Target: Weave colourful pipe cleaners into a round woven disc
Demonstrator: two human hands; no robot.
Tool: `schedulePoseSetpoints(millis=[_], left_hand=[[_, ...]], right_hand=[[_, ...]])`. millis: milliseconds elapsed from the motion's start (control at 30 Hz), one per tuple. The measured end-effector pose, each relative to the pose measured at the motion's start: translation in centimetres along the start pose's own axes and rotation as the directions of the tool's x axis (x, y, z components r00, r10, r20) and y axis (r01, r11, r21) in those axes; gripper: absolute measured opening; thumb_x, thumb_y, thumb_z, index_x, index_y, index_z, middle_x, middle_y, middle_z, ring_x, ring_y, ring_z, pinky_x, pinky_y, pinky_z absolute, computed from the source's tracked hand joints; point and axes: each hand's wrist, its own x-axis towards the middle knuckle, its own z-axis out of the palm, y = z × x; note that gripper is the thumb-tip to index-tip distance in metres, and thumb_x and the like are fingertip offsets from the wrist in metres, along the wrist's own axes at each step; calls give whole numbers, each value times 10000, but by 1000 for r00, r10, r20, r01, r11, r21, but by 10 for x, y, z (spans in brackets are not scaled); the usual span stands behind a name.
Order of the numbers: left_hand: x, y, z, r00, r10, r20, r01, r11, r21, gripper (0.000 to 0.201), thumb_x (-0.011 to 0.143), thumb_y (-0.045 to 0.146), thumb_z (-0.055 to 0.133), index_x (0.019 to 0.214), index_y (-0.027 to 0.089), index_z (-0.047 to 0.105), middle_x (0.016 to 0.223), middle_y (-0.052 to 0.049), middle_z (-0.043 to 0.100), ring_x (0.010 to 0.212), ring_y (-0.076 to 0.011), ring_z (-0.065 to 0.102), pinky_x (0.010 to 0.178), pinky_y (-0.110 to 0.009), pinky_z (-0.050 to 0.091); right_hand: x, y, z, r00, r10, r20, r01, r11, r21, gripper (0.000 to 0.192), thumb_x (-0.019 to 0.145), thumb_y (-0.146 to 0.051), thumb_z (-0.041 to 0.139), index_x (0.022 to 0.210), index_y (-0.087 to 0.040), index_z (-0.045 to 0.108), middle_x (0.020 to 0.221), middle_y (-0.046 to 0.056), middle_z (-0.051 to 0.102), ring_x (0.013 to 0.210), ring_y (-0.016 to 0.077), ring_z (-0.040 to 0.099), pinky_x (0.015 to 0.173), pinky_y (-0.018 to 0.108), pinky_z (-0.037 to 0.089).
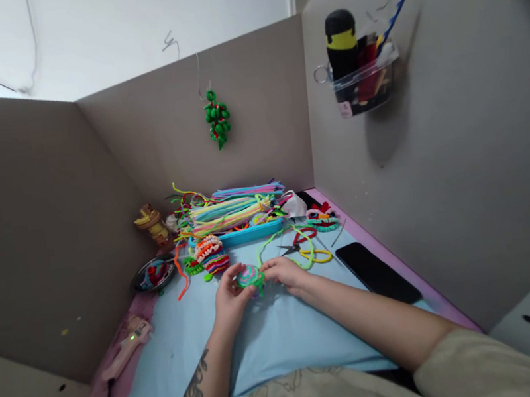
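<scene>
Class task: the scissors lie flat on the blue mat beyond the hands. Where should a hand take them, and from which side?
Take the scissors by the red and yellow loops, coming from the right: the handles lie that way and the blades point left.
</scene>
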Motion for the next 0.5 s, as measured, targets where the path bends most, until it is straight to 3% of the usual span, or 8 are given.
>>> schedulePoseSetpoints(millis=[233,367,433,500], left_hand=[[0,-1,-1,996,59,-71,-56,997,45,487,606,231,710,1048,174,514,1122,-99,555,999,-212,561,825,-320,465],[-1,1,1,992,68,-110,-64,997,44,467,620,241,701,1043,176,514,1087,-82,568,950,-194,573,783,-298,476],[-1,1,1,992,58,-114,-54,998,34,465,615,243,703,1036,177,517,1075,-80,574,929,-194,579,759,-293,483],[-1,1,2,992,57,-110,-53,998,33,463,609,243,707,1031,181,524,1074,-79,576,919,-195,581,739,-288,487]], right_hand=[[-2,5,2,983,-47,175,57,997,-51,83,550,-203,626,604,-147,597,489,-46,507,466,72,390,497,215,261],[-12,5,5,940,-135,314,150,988,-26,342,482,-100,645,811,-173,589,732,-25,589,669,121,508,592,222,349],[-15,5,7,932,-183,312,214,975,-67,397,479,-80,652,854,-183,571,811,-19,589,761,144,519,654,240,371],[-16,7,9,938,-226,262,265,956,-125,334,521,-114,666,830,-178,557,806,-16,575,780,150,510,695,261,374]])
